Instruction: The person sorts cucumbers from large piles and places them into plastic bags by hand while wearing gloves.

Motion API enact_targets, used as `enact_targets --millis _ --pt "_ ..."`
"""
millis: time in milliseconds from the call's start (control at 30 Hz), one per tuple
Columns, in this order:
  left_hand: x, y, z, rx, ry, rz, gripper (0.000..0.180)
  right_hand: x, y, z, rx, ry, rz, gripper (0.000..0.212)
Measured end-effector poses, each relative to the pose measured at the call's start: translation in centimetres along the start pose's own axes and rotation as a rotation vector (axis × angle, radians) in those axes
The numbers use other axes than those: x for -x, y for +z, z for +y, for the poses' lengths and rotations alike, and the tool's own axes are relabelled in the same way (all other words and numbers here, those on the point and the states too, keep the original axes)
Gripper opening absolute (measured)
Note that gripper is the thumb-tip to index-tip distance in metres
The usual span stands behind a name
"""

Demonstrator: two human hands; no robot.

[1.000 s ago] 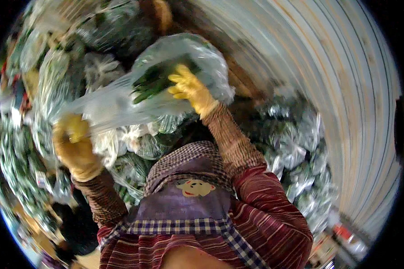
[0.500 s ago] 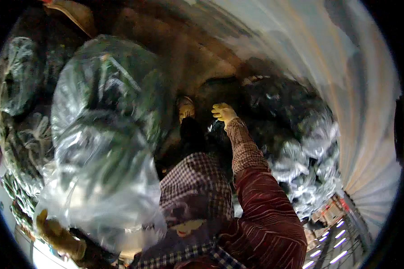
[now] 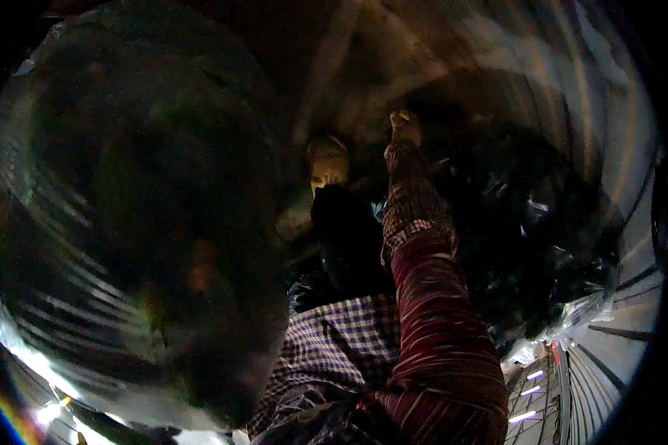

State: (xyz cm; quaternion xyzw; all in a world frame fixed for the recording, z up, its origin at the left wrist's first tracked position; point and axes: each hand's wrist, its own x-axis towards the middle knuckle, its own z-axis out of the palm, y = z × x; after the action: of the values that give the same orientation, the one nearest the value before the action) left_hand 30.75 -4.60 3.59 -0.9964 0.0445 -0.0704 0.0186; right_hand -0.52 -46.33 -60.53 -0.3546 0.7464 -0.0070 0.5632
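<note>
"Clear plastic took up most of the left half of the head view: one big bag (image 3: 130, 215), rounded, with streaks of light down its left side."

"What was in it?"

"A dark green filling (image 3: 178, 119), bulky; it was too dim to tell the kind. At the right of the frame lay a dark heap of plastic bags (image 3: 527, 215), glinting toward the lower right, their contents lost in shadow."

"And the hands?"

"The right hand (image 3: 404, 127), in a yellowish glove, was just right of centre, high in the frame, well apart from the big bag. I couldn't tell how far its fingers were open, and I made out nothing in its grasp."

"The left?"

"Out of sight, so I couldn't tell its state, or whether it had hold of the bag."

"What was near the right one?"

"A shoe (image 3: 328, 159), lower and to its left."
</note>
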Motion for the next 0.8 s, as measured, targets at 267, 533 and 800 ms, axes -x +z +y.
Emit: enact_targets --millis 267,533,800 --pt "5.7 -3.1 -5.5 0.403 -0.193 0.172 0.020 23.2 -5.4 -8.8 -0.369 -0.066 -0.326 0.049" --pt "12.5 -4.8 -14.0 1.072 -0.461 -0.013 0.045 47.2 -10.4 -16.3 -0.606 -0.293 -1.442 0.061" --pt "14.9 -3.7 -10.9 2.025 -0.507 -0.405 0.046 64.0 -8.7 -12.6 -0.627 -0.061 -1.948 0.063"
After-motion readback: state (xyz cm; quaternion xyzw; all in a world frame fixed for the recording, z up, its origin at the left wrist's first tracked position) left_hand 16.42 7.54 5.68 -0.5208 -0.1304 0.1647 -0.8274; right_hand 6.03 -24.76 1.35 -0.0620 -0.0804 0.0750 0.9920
